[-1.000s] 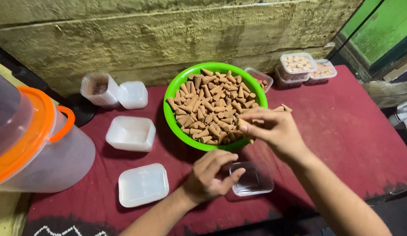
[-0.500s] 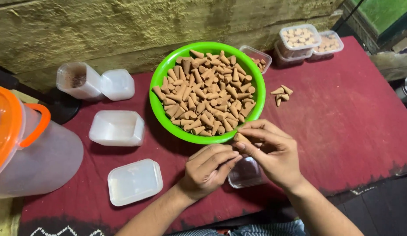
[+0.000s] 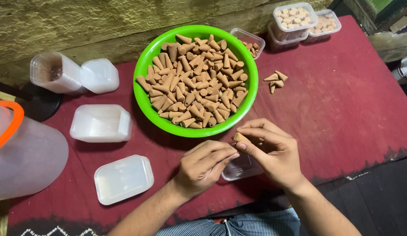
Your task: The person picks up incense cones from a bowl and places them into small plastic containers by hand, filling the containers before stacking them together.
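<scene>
A bright green bowl (image 3: 146, 85) full of several brown cone-shaped pieces sits on a dark red cloth. My right hand (image 3: 273, 153) pinches one brown cone (image 3: 239, 137) just in front of the bowl's near rim. Under both hands lies a small clear plastic box (image 3: 242, 168); my left hand (image 3: 203, 166) rests on its left edge, fingers curled and touching the right fingertips. The inside of the box is mostly hidden by my hands.
Stacks of empty white plastic boxes (image 3: 100, 123) and lids (image 3: 124, 179) lie to the left, with a clear jug with an orange handle (image 3: 20, 153) at the far left. Filled clear boxes (image 3: 295, 17) stand at the back right. A few loose cones (image 3: 275, 81) lie beside the bowl.
My right hand came back from the bowl toward me with a cone and now meets the left hand over the small clear box. The view shifted so the bowl sits higher.
</scene>
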